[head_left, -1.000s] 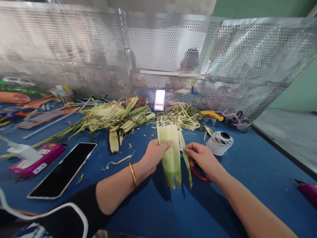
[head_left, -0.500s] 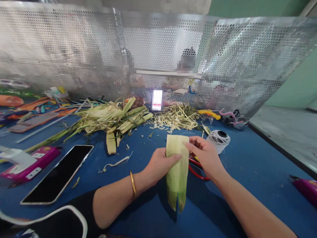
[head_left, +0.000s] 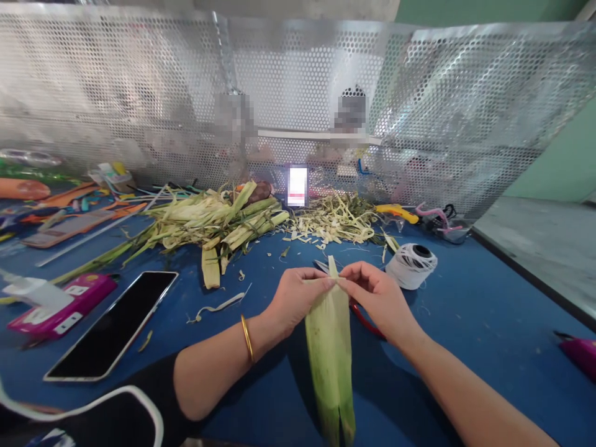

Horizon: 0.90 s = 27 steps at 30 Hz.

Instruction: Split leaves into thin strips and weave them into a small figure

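Note:
Between both hands hangs a pale green corn husk (head_left: pixel 328 351), its top end gathered into a narrow tip and its lower end split. My left hand (head_left: pixel 300 298) pinches the gathered top from the left, thumb in front. From the right, my right hand (head_left: pixel 377 298) pinches the same spot, its thumb nearly meeting the left one. Partly hidden behind the husk and right hand lie scissors with red handles (head_left: pixel 367 320). A spool of white thread (head_left: pixel 412 266) stands just beyond my right hand.
A heap of husks (head_left: pixel 200 217) and a pile of shredded strips (head_left: pixel 333 220) lie at the back before a perforated screen (head_left: pixel 298 68). On the left are a phone (head_left: pixel 114 326) and a purple power strip (head_left: pixel 65 307). A yellow-handled tool (head_left: pixel 398 213) lies back right.
The husk's flat, wide top has been pinched together into a narrow tip. Both hands have drawn close to each other there, and the husk hangs lower in view.

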### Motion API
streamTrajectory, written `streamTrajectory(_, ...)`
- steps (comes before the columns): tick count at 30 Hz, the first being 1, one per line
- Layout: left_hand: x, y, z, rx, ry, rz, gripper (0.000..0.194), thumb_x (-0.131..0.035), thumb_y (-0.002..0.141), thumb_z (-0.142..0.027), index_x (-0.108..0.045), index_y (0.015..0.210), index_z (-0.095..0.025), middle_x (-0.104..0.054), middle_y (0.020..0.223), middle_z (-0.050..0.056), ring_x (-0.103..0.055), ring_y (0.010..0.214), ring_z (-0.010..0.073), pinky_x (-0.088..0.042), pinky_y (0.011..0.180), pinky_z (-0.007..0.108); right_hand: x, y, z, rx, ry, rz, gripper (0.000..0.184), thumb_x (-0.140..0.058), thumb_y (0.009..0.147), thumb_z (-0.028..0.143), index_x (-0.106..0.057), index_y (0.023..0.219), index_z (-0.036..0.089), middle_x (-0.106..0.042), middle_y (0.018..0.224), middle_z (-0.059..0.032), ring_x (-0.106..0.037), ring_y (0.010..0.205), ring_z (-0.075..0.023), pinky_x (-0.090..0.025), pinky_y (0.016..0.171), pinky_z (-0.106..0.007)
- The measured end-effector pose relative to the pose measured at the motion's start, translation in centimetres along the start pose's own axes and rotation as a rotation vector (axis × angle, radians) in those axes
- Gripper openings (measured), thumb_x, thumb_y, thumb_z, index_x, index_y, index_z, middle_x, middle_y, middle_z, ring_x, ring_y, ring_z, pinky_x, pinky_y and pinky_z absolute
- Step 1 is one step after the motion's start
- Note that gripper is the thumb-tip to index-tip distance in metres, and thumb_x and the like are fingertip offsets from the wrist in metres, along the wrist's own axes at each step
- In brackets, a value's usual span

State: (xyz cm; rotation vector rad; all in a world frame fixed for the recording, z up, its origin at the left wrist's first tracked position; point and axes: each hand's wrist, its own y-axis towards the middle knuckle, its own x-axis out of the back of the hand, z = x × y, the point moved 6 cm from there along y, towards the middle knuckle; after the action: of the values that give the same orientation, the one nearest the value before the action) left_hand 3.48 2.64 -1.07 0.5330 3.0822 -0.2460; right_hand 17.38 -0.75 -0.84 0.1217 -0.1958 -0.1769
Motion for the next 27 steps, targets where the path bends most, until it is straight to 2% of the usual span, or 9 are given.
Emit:
streamTrajectory(4,-0.17,0.01,-0.02,0.002,0.051,0.044,0.016,-0.066,0.066,-0.029,-0.068,0.06,-0.014,-0.058,0.057,-0.001,-0.046,0.053,0.0091,-0.035,0.052,0.02,-0.02,-0.03,0.23,0.044,-0.097,0.02,0.018,-0.065,0.074,0.037,-0.061,0.073,0.019,-0.057,0.061,0.0017,-0.05,0.057,-0.0131,-0.041,0.053,-0.026)
streamTrajectory(9,-0.24,0.32,0.28,-0.017,0.066,0.093,0.02,-0.064,0.067,-0.034,-0.066,0.063,-0.014,-0.057,0.06,-0.001,-0.046,0.056,0.0095,-0.036,0.054,0.021,-0.22,-0.05,0.14,0.082,-0.168,0.06,0.013,-0.063,0.076,0.033,-0.061,0.079,0.02,-0.06,0.068,0.0004,-0.053,0.063,-0.0143,-0.043,0.058,-0.027)
streamTrajectory(12,-0.23,0.54,0.37,-0.046,0.107,0.098,0.021,-0.063,0.067,-0.035,-0.065,0.065,-0.014,-0.057,0.061,-0.002,-0.046,0.057,0.0098,-0.036,0.054,0.021,-0.1,0.05,-0.19,0.066,-0.15,0.057,0.016,-0.065,0.074,0.033,-0.059,0.081,0.02,-0.061,0.071,-0.0003,-0.056,0.066,-0.0154,-0.044,0.061,-0.028)
streamTrajectory(18,-0.22,0.66,0.09,-0.135,0.193,0.097,0.019,-0.06,0.069,-0.032,-0.066,0.065,-0.014,-0.06,0.065,0.0,-0.049,0.062,0.0115,-0.038,0.058,0.022,-0.13,0.13,-0.44,0.074,-0.18,0.071,0.012,-0.063,0.075,0.032,-0.059,0.075,0.021,-0.057,0.066,0.0016,-0.05,0.061,-0.0134,-0.04,0.056,-0.026)
streamTrajectory(27,-0.25,0.65,0.01,-0.179,0.264,0.088,0.018,-0.058,0.07,-0.029,-0.066,0.063,-0.015,-0.058,0.062,-0.001,-0.048,0.059,0.0107,-0.038,0.057,0.022,-0.23,0.06,-0.21,0.055,-0.175,0.063,0.015,-0.064,0.072,0.034,-0.057,0.07,0.02,-0.055,0.062,0.0025,-0.048,0.058,-0.0127,-0.039,0.054,-0.025)
